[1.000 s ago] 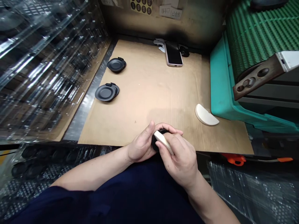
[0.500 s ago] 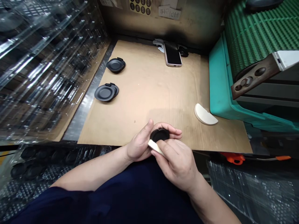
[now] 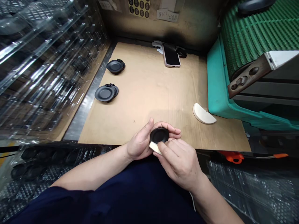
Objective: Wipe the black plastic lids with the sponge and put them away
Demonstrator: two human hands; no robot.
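The cream pad point(image 3: 155, 147) has slid down off the face of the black cap point(image 3: 159, 135) to its lower edge.
The left grip point(image 3: 140, 143) clasps the black cap over the near edge of the bench point(image 3: 151, 93), and the right grip point(image 3: 179, 160) pinches the cream pad against it. Farther out lie a cream half-disc point(image 3: 203, 114) to the right, black lids point(image 3: 106, 92) to the left and a phone point(image 3: 171, 55) at the back.

Black caps lie in three spots: one held cap point(image 3: 159, 135) near, stacked caps point(image 3: 106, 93) at the left, seemingly two, and one far cap point(image 3: 115, 66). There are two cream pads: a held pad point(image 3: 155, 147) near and a loose pad point(image 3: 202, 114) on the tabletop point(image 3: 158, 93) at the right. One phone point(image 3: 171, 55) lies far.
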